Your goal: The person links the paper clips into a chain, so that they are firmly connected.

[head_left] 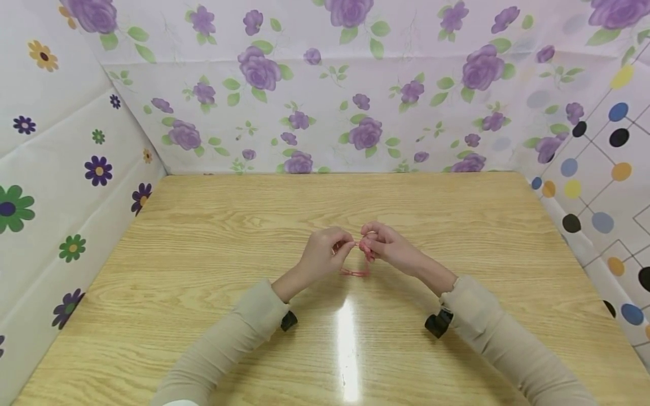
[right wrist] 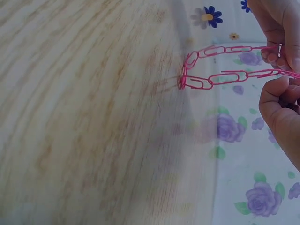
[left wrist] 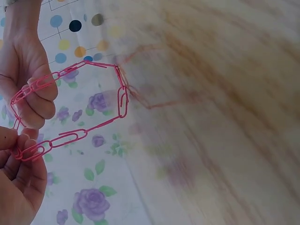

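Observation:
A loop of linked pink paper clips (head_left: 355,274) hangs between the two hands over the table. My left hand (head_left: 325,248) pinches it between thumb and fingertips on the left side. Close beside it, my right hand (head_left: 393,248) grips another part of the chain with curled fingers. In the left wrist view the paper clip chain (left wrist: 123,102) spreads out as a ring, its near ends running into the fingers. The right wrist view has the two strands of the chain (right wrist: 228,78) side by side, bending down at the far end close to the tabletop. Fingers hide the clips held.
The wooden table (head_left: 203,225) reflects light in front of the hands. Behind it hangs a cloth with purple roses (head_left: 365,132). A flowered cloth (head_left: 96,169) stands at the left, a dotted one (head_left: 604,220) at the right. Small black cameras (head_left: 438,323) sit under both wrists.

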Motion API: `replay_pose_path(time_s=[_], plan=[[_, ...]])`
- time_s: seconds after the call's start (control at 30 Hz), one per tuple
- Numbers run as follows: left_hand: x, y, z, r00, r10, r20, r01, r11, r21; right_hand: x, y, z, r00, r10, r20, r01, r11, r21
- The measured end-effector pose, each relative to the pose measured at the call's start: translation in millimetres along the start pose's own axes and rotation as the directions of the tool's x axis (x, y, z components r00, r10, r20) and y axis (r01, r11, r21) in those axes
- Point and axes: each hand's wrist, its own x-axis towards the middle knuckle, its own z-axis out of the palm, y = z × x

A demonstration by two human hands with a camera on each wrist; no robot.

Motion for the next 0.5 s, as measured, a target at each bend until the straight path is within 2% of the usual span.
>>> replay_pose_path(time_s=[0.23,0.33,0.5], plan=[[-0.9,0.4,-0.3,0.990,-0.136,0.025,0.138,0.988,-0.072,-4.4,1.0,-1.0,0.998,-0.021,0.057,0.024,0.999,-0.037],[-0.2,2.5,-2.5,0.980,-0.194,0.034,0.197,0.973,-0.123,-4.9,1.1,-0.6,0.997,0.021,0.072,-0.022,1.000,0.018],[1.2,3.2,-6.2,0.964,-0.266,0.020,0.265,0.945,-0.189,-5.7,2.8,1.2,0.984,0.102,0.145,-0.115,0.990,0.083]])
